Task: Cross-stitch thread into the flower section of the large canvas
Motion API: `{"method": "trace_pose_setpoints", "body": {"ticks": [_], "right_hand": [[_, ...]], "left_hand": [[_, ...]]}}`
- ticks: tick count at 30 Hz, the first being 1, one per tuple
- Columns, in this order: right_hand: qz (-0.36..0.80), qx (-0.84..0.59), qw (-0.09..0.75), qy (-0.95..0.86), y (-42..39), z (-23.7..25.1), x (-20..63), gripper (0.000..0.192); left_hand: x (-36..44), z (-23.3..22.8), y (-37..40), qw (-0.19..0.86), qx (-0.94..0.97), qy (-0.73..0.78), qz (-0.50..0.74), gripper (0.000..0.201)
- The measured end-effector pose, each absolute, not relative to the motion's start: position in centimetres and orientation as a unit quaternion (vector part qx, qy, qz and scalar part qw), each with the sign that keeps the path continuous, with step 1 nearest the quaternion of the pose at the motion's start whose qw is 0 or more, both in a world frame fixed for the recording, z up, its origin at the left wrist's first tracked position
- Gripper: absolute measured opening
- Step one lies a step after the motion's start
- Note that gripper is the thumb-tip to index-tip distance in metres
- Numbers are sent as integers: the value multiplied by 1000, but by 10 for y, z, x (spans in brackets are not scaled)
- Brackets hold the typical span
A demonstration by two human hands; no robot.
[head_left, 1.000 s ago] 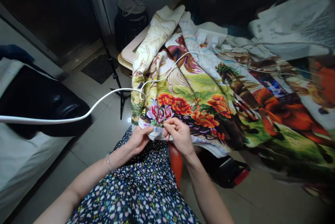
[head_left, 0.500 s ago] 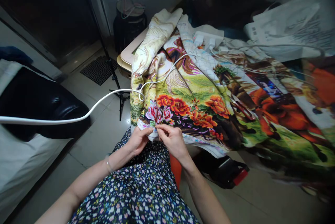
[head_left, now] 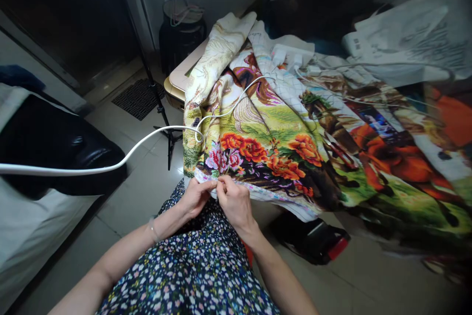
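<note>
A large cross-stitch cloth (head_left: 254,113) with orange and pink flowers hangs toward my lap, its white lower border at my fingers. My left hand (head_left: 195,199) is closed on that border, thumb on top, just below the pink flowers. Right beside it, my right hand (head_left: 235,204) is closed in a pinch at the same edge, its fingertips almost touching my left thumb. What the right fingers pinch is too small to make out. Across the cloth loops a white cable (head_left: 147,137), above both hands.
A power strip (head_left: 295,49) with plugs lies on the cloth. More horse-patterned fabric (head_left: 398,153) spreads right. A tabletop corner (head_left: 180,75) shows behind, near a tripod stand (head_left: 159,101). At left is a black cushioned item (head_left: 62,143); a black and red object (head_left: 317,241) sits below the cloth.
My right hand has shifted slightly left and turned, its fingertips now tighter together against the border. My left hand stays in place on the cloth.
</note>
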State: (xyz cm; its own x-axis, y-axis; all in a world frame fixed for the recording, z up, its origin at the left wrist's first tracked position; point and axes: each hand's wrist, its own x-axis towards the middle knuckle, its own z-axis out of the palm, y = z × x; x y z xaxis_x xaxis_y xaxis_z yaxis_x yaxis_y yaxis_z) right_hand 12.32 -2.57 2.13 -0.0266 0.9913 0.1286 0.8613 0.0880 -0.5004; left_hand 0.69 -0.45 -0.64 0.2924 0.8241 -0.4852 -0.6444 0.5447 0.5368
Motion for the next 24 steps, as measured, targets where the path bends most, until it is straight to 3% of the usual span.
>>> {"method": "trace_pose_setpoints", "body": {"ticks": [3, 11, 24], "right_hand": [[153, -664, 241, -691, -27, 20, 121, 26], [340, -643, 313, -610, -18, 30, 137, 24], [344, -638, 325, -608, -18, 33, 137, 25]], "left_hand": [[6, -6, -4, 799, 126, 376, 453, 25], [6, -9, -4, 810, 98, 372, 442, 27], [7, -8, -3, 812, 100, 367, 443, 28]]}}
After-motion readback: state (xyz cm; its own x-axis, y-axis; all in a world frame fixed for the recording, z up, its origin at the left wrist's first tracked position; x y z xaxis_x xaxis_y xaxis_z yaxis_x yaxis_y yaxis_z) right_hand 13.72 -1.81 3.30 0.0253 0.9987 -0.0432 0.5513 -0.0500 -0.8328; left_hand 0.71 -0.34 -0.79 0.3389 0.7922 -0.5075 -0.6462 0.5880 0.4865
